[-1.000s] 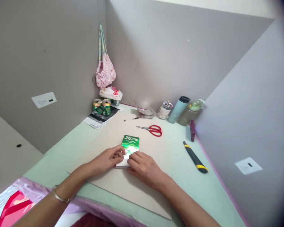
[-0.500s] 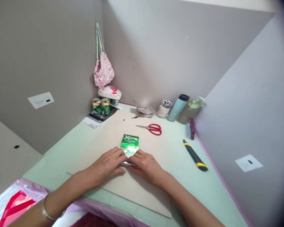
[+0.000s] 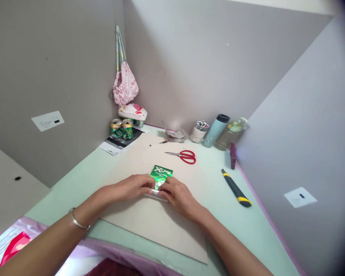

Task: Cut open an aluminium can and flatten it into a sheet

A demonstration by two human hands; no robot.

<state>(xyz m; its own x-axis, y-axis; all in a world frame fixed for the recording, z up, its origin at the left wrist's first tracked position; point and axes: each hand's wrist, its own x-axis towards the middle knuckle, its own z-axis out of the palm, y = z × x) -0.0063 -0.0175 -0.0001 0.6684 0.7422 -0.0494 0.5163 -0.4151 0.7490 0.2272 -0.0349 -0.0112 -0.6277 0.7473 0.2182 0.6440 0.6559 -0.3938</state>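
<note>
A green printed aluminium sheet (image 3: 161, 172) with white lettering lies on the beige board (image 3: 172, 226). Its near edge is curled up, so its silver underside shows as a narrow roll. My left hand (image 3: 139, 185) grips this curled edge at its left part, fingers on top and thumb at the near side. At the right part, my right hand (image 3: 175, 191) pinches the same edge with bent fingers and thumb. Both hands cover the sheet's lower corners. Beyond the sheet, red-handled scissors (image 3: 186, 156) rest on the board, blades pointing left.
A black and yellow cutter (image 3: 236, 188) lies on the right. At the back stand a pen jar (image 3: 199, 132), a blue tumbler (image 3: 215, 132) and a green-lidded bottle (image 3: 230, 134). Crushed green cans (image 3: 122, 130) stand on papers (image 3: 115, 148) at left; metal scraps (image 3: 176, 135) lie behind the scissors.
The sheet has shifted slightly right and turned a little. My left hand has moved up, its wrist higher and flatter, and the silver curled edge now shows more between my hands.
</note>
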